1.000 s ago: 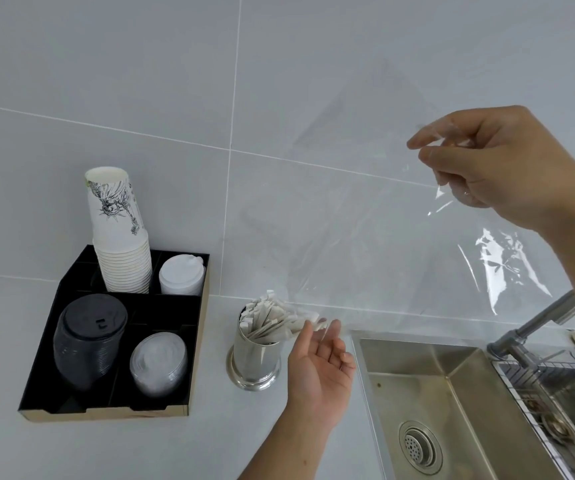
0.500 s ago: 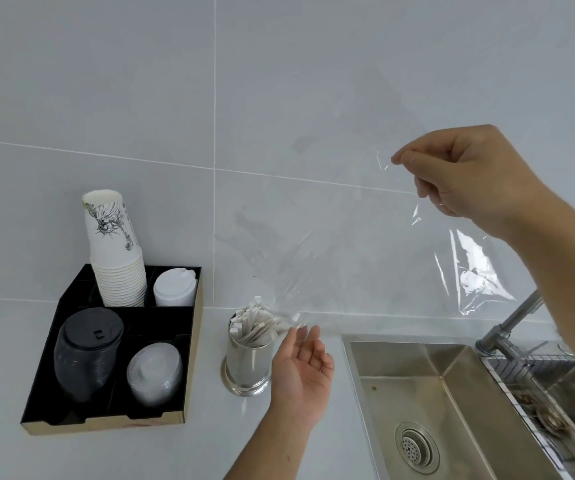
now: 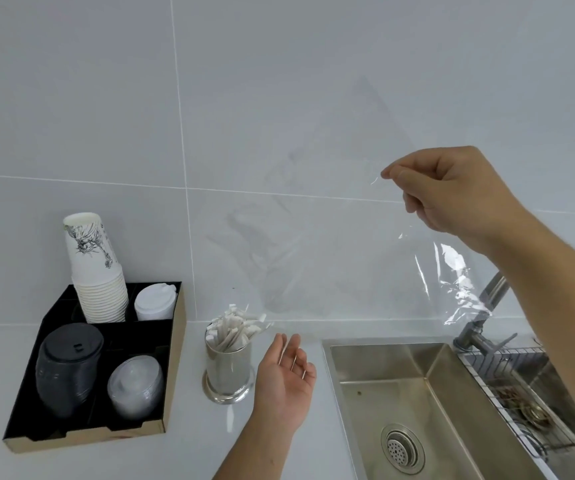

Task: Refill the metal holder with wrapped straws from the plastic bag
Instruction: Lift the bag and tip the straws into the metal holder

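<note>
The holder point(image 3: 228, 367) stands upright on the bench point(image 3: 189, 441), packed with straws point(image 3: 236, 327) that fan up and rightward. Just right of the holder the left hand point(image 3: 284, 379) is spread, palm up, holding nothing. Well above and right of the holder, the bag point(image 3: 365, 265), apparently empty, is pinched by the right hand point(image 3: 448, 192).

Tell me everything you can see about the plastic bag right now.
The plastic bag is clear, thin film, almost invisible against the tiled wall, showing mainly by glare and creases near its right edge. It looks empty. The right hand pinches a top corner and holds it up, so it hangs slanted down toward the straws in the metal holder. The open left hand is just below its lower end.
</note>
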A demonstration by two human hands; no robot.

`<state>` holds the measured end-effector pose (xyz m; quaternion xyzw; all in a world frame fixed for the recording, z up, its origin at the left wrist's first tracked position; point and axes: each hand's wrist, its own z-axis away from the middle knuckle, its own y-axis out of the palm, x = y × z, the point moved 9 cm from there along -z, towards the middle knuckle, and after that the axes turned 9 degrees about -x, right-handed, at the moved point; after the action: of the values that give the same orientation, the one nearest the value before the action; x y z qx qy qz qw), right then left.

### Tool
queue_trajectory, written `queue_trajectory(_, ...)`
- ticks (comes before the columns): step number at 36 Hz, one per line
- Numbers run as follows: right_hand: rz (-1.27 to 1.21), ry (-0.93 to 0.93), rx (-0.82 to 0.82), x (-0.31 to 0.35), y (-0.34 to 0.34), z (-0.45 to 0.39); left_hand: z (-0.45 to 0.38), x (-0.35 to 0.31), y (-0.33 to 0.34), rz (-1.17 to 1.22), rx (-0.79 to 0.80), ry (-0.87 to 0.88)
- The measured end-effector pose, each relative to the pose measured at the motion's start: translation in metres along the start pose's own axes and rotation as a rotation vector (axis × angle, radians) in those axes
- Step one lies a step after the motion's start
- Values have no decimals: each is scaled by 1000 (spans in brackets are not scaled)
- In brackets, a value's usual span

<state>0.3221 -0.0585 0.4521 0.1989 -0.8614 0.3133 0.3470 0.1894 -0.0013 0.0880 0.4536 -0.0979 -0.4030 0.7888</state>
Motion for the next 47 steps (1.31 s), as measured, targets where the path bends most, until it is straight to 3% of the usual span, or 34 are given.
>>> queue_trajectory(20, -48, 44, -116, -54, -76, 40, 11, 9, -3, -24, 21, 122)
queue_trajectory(31, -40, 195, -270, -143, -117, 82, 12, 4, -21, -230, 37, 192)
queue_trajectory(41, -41, 423, -294, -226, -109, 137, 7, -3, -64, -511, -102, 219)
queue_trajectory(47, -20, 486, -258, -265, -98, 169, 8, -6, -100, -560, -212, 183)
